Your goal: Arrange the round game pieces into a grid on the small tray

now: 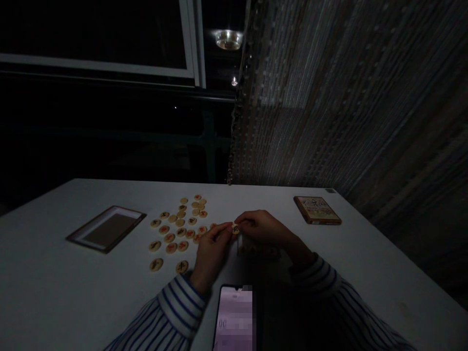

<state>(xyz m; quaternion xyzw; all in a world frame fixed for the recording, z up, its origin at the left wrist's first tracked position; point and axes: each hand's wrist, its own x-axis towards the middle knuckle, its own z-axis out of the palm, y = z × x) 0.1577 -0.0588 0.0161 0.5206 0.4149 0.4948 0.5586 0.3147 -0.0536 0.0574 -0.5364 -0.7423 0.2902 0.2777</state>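
A round xiangqi piece with a dark character sits between the fingertips of both my hands, its face turned toward me. My left hand pinches it from the left, and my right hand grips it from the right with fingers closed. Below my right hand, in deep shadow, lies a row of what look like more pieces; whether a container holds them I cannot tell. To the left of my hands, several loose xiangqi pieces lie spread on the white table, some showing red characters, some black, some blank.
An open shallow box tray lies at the left. A flat box with a printed cover is at the back right. A phone with a lit screen lies near me. Behind the table hangs a string curtain beside a dark window.
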